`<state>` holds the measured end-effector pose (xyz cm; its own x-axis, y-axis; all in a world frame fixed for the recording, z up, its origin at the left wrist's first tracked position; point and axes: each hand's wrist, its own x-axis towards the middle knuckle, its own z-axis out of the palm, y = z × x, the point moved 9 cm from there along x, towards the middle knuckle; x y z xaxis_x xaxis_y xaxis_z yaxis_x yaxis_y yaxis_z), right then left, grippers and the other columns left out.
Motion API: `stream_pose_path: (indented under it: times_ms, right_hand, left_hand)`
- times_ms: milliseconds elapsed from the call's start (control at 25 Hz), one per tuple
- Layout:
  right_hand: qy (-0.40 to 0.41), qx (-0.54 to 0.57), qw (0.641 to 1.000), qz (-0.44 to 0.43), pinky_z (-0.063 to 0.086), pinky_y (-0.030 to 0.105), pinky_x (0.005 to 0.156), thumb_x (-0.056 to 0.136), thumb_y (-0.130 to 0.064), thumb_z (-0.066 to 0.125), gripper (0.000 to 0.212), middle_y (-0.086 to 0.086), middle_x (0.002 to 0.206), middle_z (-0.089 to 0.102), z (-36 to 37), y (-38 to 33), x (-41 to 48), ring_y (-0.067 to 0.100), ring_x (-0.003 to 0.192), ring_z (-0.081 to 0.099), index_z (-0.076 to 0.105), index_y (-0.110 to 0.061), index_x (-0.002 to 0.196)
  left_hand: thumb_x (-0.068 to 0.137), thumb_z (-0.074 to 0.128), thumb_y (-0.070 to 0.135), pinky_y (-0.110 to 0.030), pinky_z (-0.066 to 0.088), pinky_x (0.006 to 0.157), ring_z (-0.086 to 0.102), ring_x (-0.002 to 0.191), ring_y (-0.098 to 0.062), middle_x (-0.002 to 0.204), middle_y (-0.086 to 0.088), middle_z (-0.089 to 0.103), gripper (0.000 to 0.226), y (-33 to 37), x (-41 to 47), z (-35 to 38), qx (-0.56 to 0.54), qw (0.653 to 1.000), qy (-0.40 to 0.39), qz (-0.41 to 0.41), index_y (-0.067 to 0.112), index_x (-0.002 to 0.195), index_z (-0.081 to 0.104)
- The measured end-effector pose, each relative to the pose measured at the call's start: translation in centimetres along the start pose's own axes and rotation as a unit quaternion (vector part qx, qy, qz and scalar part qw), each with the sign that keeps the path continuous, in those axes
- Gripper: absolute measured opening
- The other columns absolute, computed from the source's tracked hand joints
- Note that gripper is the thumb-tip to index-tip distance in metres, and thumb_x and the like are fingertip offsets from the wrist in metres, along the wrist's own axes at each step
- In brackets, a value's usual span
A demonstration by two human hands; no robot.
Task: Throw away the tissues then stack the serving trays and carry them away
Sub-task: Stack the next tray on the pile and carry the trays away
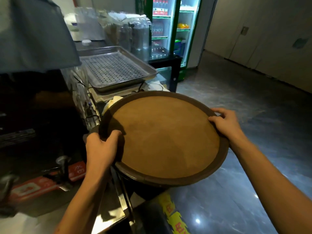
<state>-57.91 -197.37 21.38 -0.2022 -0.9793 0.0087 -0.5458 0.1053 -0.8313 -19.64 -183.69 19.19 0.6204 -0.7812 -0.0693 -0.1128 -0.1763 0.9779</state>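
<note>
Gripping the round serving trays [166, 135] by opposite rims with both hands, left [101, 147] and right [226, 122], we risk clipping the desk [108, 210] edge and tipping them.

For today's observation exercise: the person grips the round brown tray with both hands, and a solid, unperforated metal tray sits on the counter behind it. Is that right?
Not quite. In the head view the metal tray is perforated with rows of holes. The rest holds: left hand and right hand grip the round brown tray.
</note>
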Motion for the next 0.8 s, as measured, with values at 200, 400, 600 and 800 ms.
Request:
stream_pose_path:
  times_ms: [200, 400, 600, 800]
  right_hand:
    - [-0.032, -0.004, 0.999, -0.031, 0.056, 0.042, 0.073, 0.089, -0.012, 0.058, 0.041, -0.002, 0.081, 0.064, 1.6, -0.6, 3.2, 0.020, 0.074, 0.064, 0.060, -0.023, 0.128]
    - [-0.049, 0.008, 0.998, -0.049, 0.056, 0.045, 0.078, 0.088, -0.015, 0.059, 0.041, -0.004, 0.085, 0.064, 2.4, -0.4, 4.3, 0.019, 0.077, 0.064, 0.059, -0.027, 0.127]
    - [-0.044, 0.005, 0.997, -0.056, 0.052, 0.046, 0.090, 0.084, -0.022, 0.062, 0.043, 0.004, 0.115, 0.058, 2.7, 0.1, 4.4, 0.018, 0.094, 0.059, 0.061, -0.031, 0.126]
    - [-0.044, 0.016, 0.997, -0.061, 0.055, 0.045, 0.084, 0.087, -0.015, 0.061, 0.040, -0.001, 0.097, 0.065, 2.7, -0.3, 4.3, 0.022, 0.090, 0.064, 0.063, -0.024, 0.126]
  left_hand:
    - [0.077, 0.065, 0.032, -0.041, 0.058, 0.066, 0.066, 0.085, -0.026, 0.096, -0.011, 0.066, 0.021, 0.7, -0.1, 0.7, 0.025, 0.999, 0.034, 0.006, 0.023, 0.095, 0.061]
    - [0.077, 0.064, 0.026, -0.049, 0.059, 0.066, 0.069, 0.080, -0.028, 0.086, -0.011, 0.070, 0.007, 0.3, -0.4, 0.8, 0.031, 0.996, 0.080, -0.002, 0.029, 0.083, 0.061]
    - [0.083, 0.062, 0.018, -0.054, 0.057, 0.064, 0.068, 0.074, -0.035, 0.081, -0.020, 0.069, 0.014, 1.0, -0.8, 0.7, 0.051, 0.995, 0.083, 0.015, 0.027, 0.073, 0.056]
    - [0.085, 0.062, 0.017, -0.054, 0.058, 0.064, 0.068, 0.073, -0.038, 0.079, -0.021, 0.069, 0.016, 1.3, -0.7, 0.9, 0.037, 0.997, 0.072, 0.021, 0.025, 0.072, 0.056]
